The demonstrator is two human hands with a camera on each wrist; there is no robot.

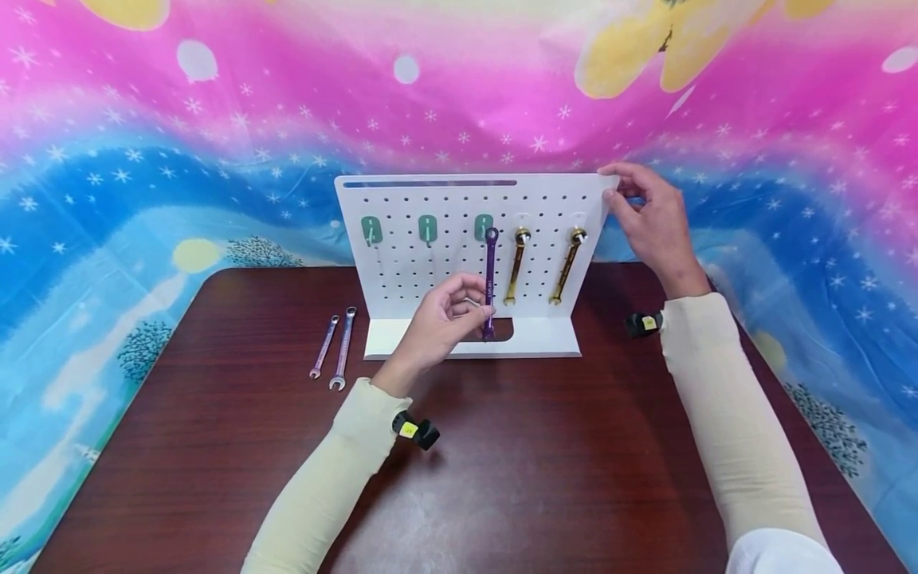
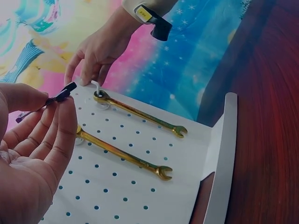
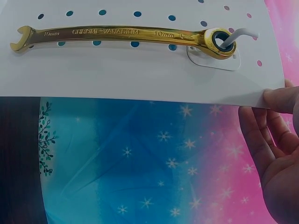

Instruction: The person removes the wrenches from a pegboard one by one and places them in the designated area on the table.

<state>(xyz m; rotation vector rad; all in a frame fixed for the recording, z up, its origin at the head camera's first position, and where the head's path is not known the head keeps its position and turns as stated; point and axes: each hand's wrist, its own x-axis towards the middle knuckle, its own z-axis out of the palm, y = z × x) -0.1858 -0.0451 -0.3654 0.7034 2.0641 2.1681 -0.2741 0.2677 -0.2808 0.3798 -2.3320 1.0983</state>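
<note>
A white pegboard (image 1: 459, 259) stands upright on the table. My left hand (image 1: 448, 315) pinches a purple combination wrench (image 1: 491, 279) near its lower end. The wrench stands nearly vertical, its ring end just in front of the third green hook (image 1: 484, 226); I cannot tell whether the hook passes through it. My right hand (image 1: 653, 219) grips the board's upper right corner between thumb and fingers, also seen in the right wrist view. Two gold wrenches hang by their ring ends from white hooks: one gold wrench (image 1: 516, 267) and the rightmost gold wrench (image 3: 126, 35), marked 10mm.
Two more green hooks, the left hook (image 1: 371, 229) and the middle hook (image 1: 427, 229), carry nothing. Left of the board, a small wrench (image 1: 325, 347) and a longer wrench (image 1: 343, 348) lie on the dark wooden table (image 1: 545, 462). A colourful cloth (image 1: 287, 104) hangs behind.
</note>
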